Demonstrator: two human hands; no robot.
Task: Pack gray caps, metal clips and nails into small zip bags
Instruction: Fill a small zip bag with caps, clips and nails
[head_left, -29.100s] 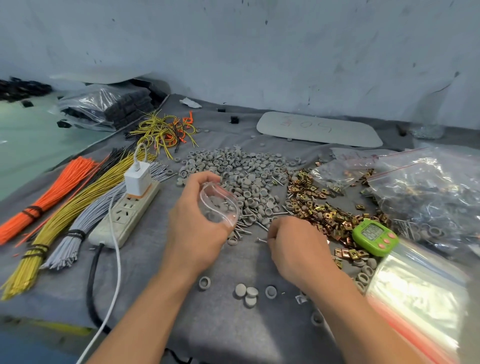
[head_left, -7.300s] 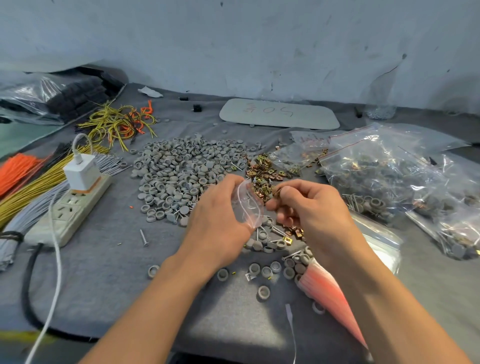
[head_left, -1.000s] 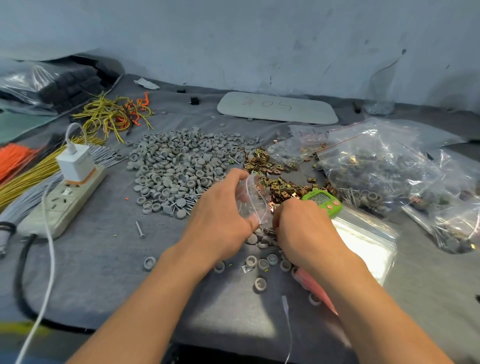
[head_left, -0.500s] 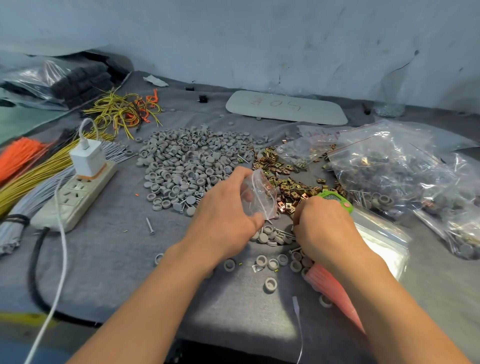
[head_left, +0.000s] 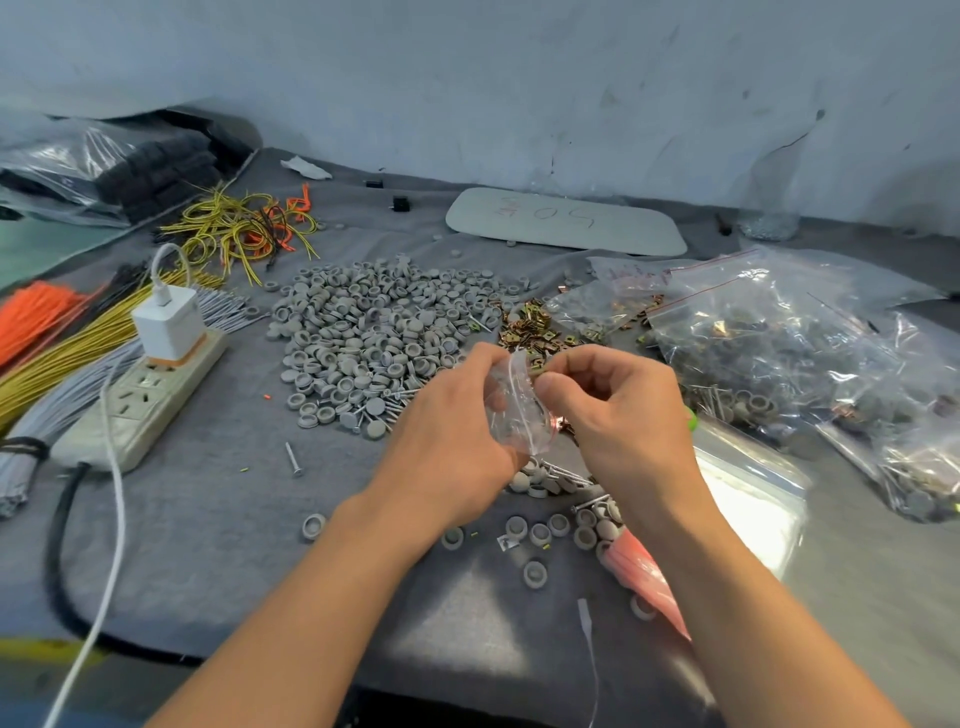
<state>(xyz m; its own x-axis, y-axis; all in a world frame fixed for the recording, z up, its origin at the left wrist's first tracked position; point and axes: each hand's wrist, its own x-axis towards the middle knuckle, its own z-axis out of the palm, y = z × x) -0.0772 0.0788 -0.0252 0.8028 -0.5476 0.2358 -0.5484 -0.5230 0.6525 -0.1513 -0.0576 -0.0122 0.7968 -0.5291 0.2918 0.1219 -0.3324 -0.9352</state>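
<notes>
Left hand (head_left: 447, 431) holds small zip bag (head_left: 517, 410) (open-mouthed); right hand (head_left: 618, 410) pinches metal clip (head_left: 536, 368).

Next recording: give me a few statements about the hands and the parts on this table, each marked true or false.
1. The left hand holds the small zip bag. True.
2. The right hand is open and empty. False: it pinches a metal clip at the bag's mouth.
3. The gray caps pile lies left of the metal clips pile. True.
4. The power strip lies right of both hands. False: it lies to their left, with a white charger plugged in.
</notes>
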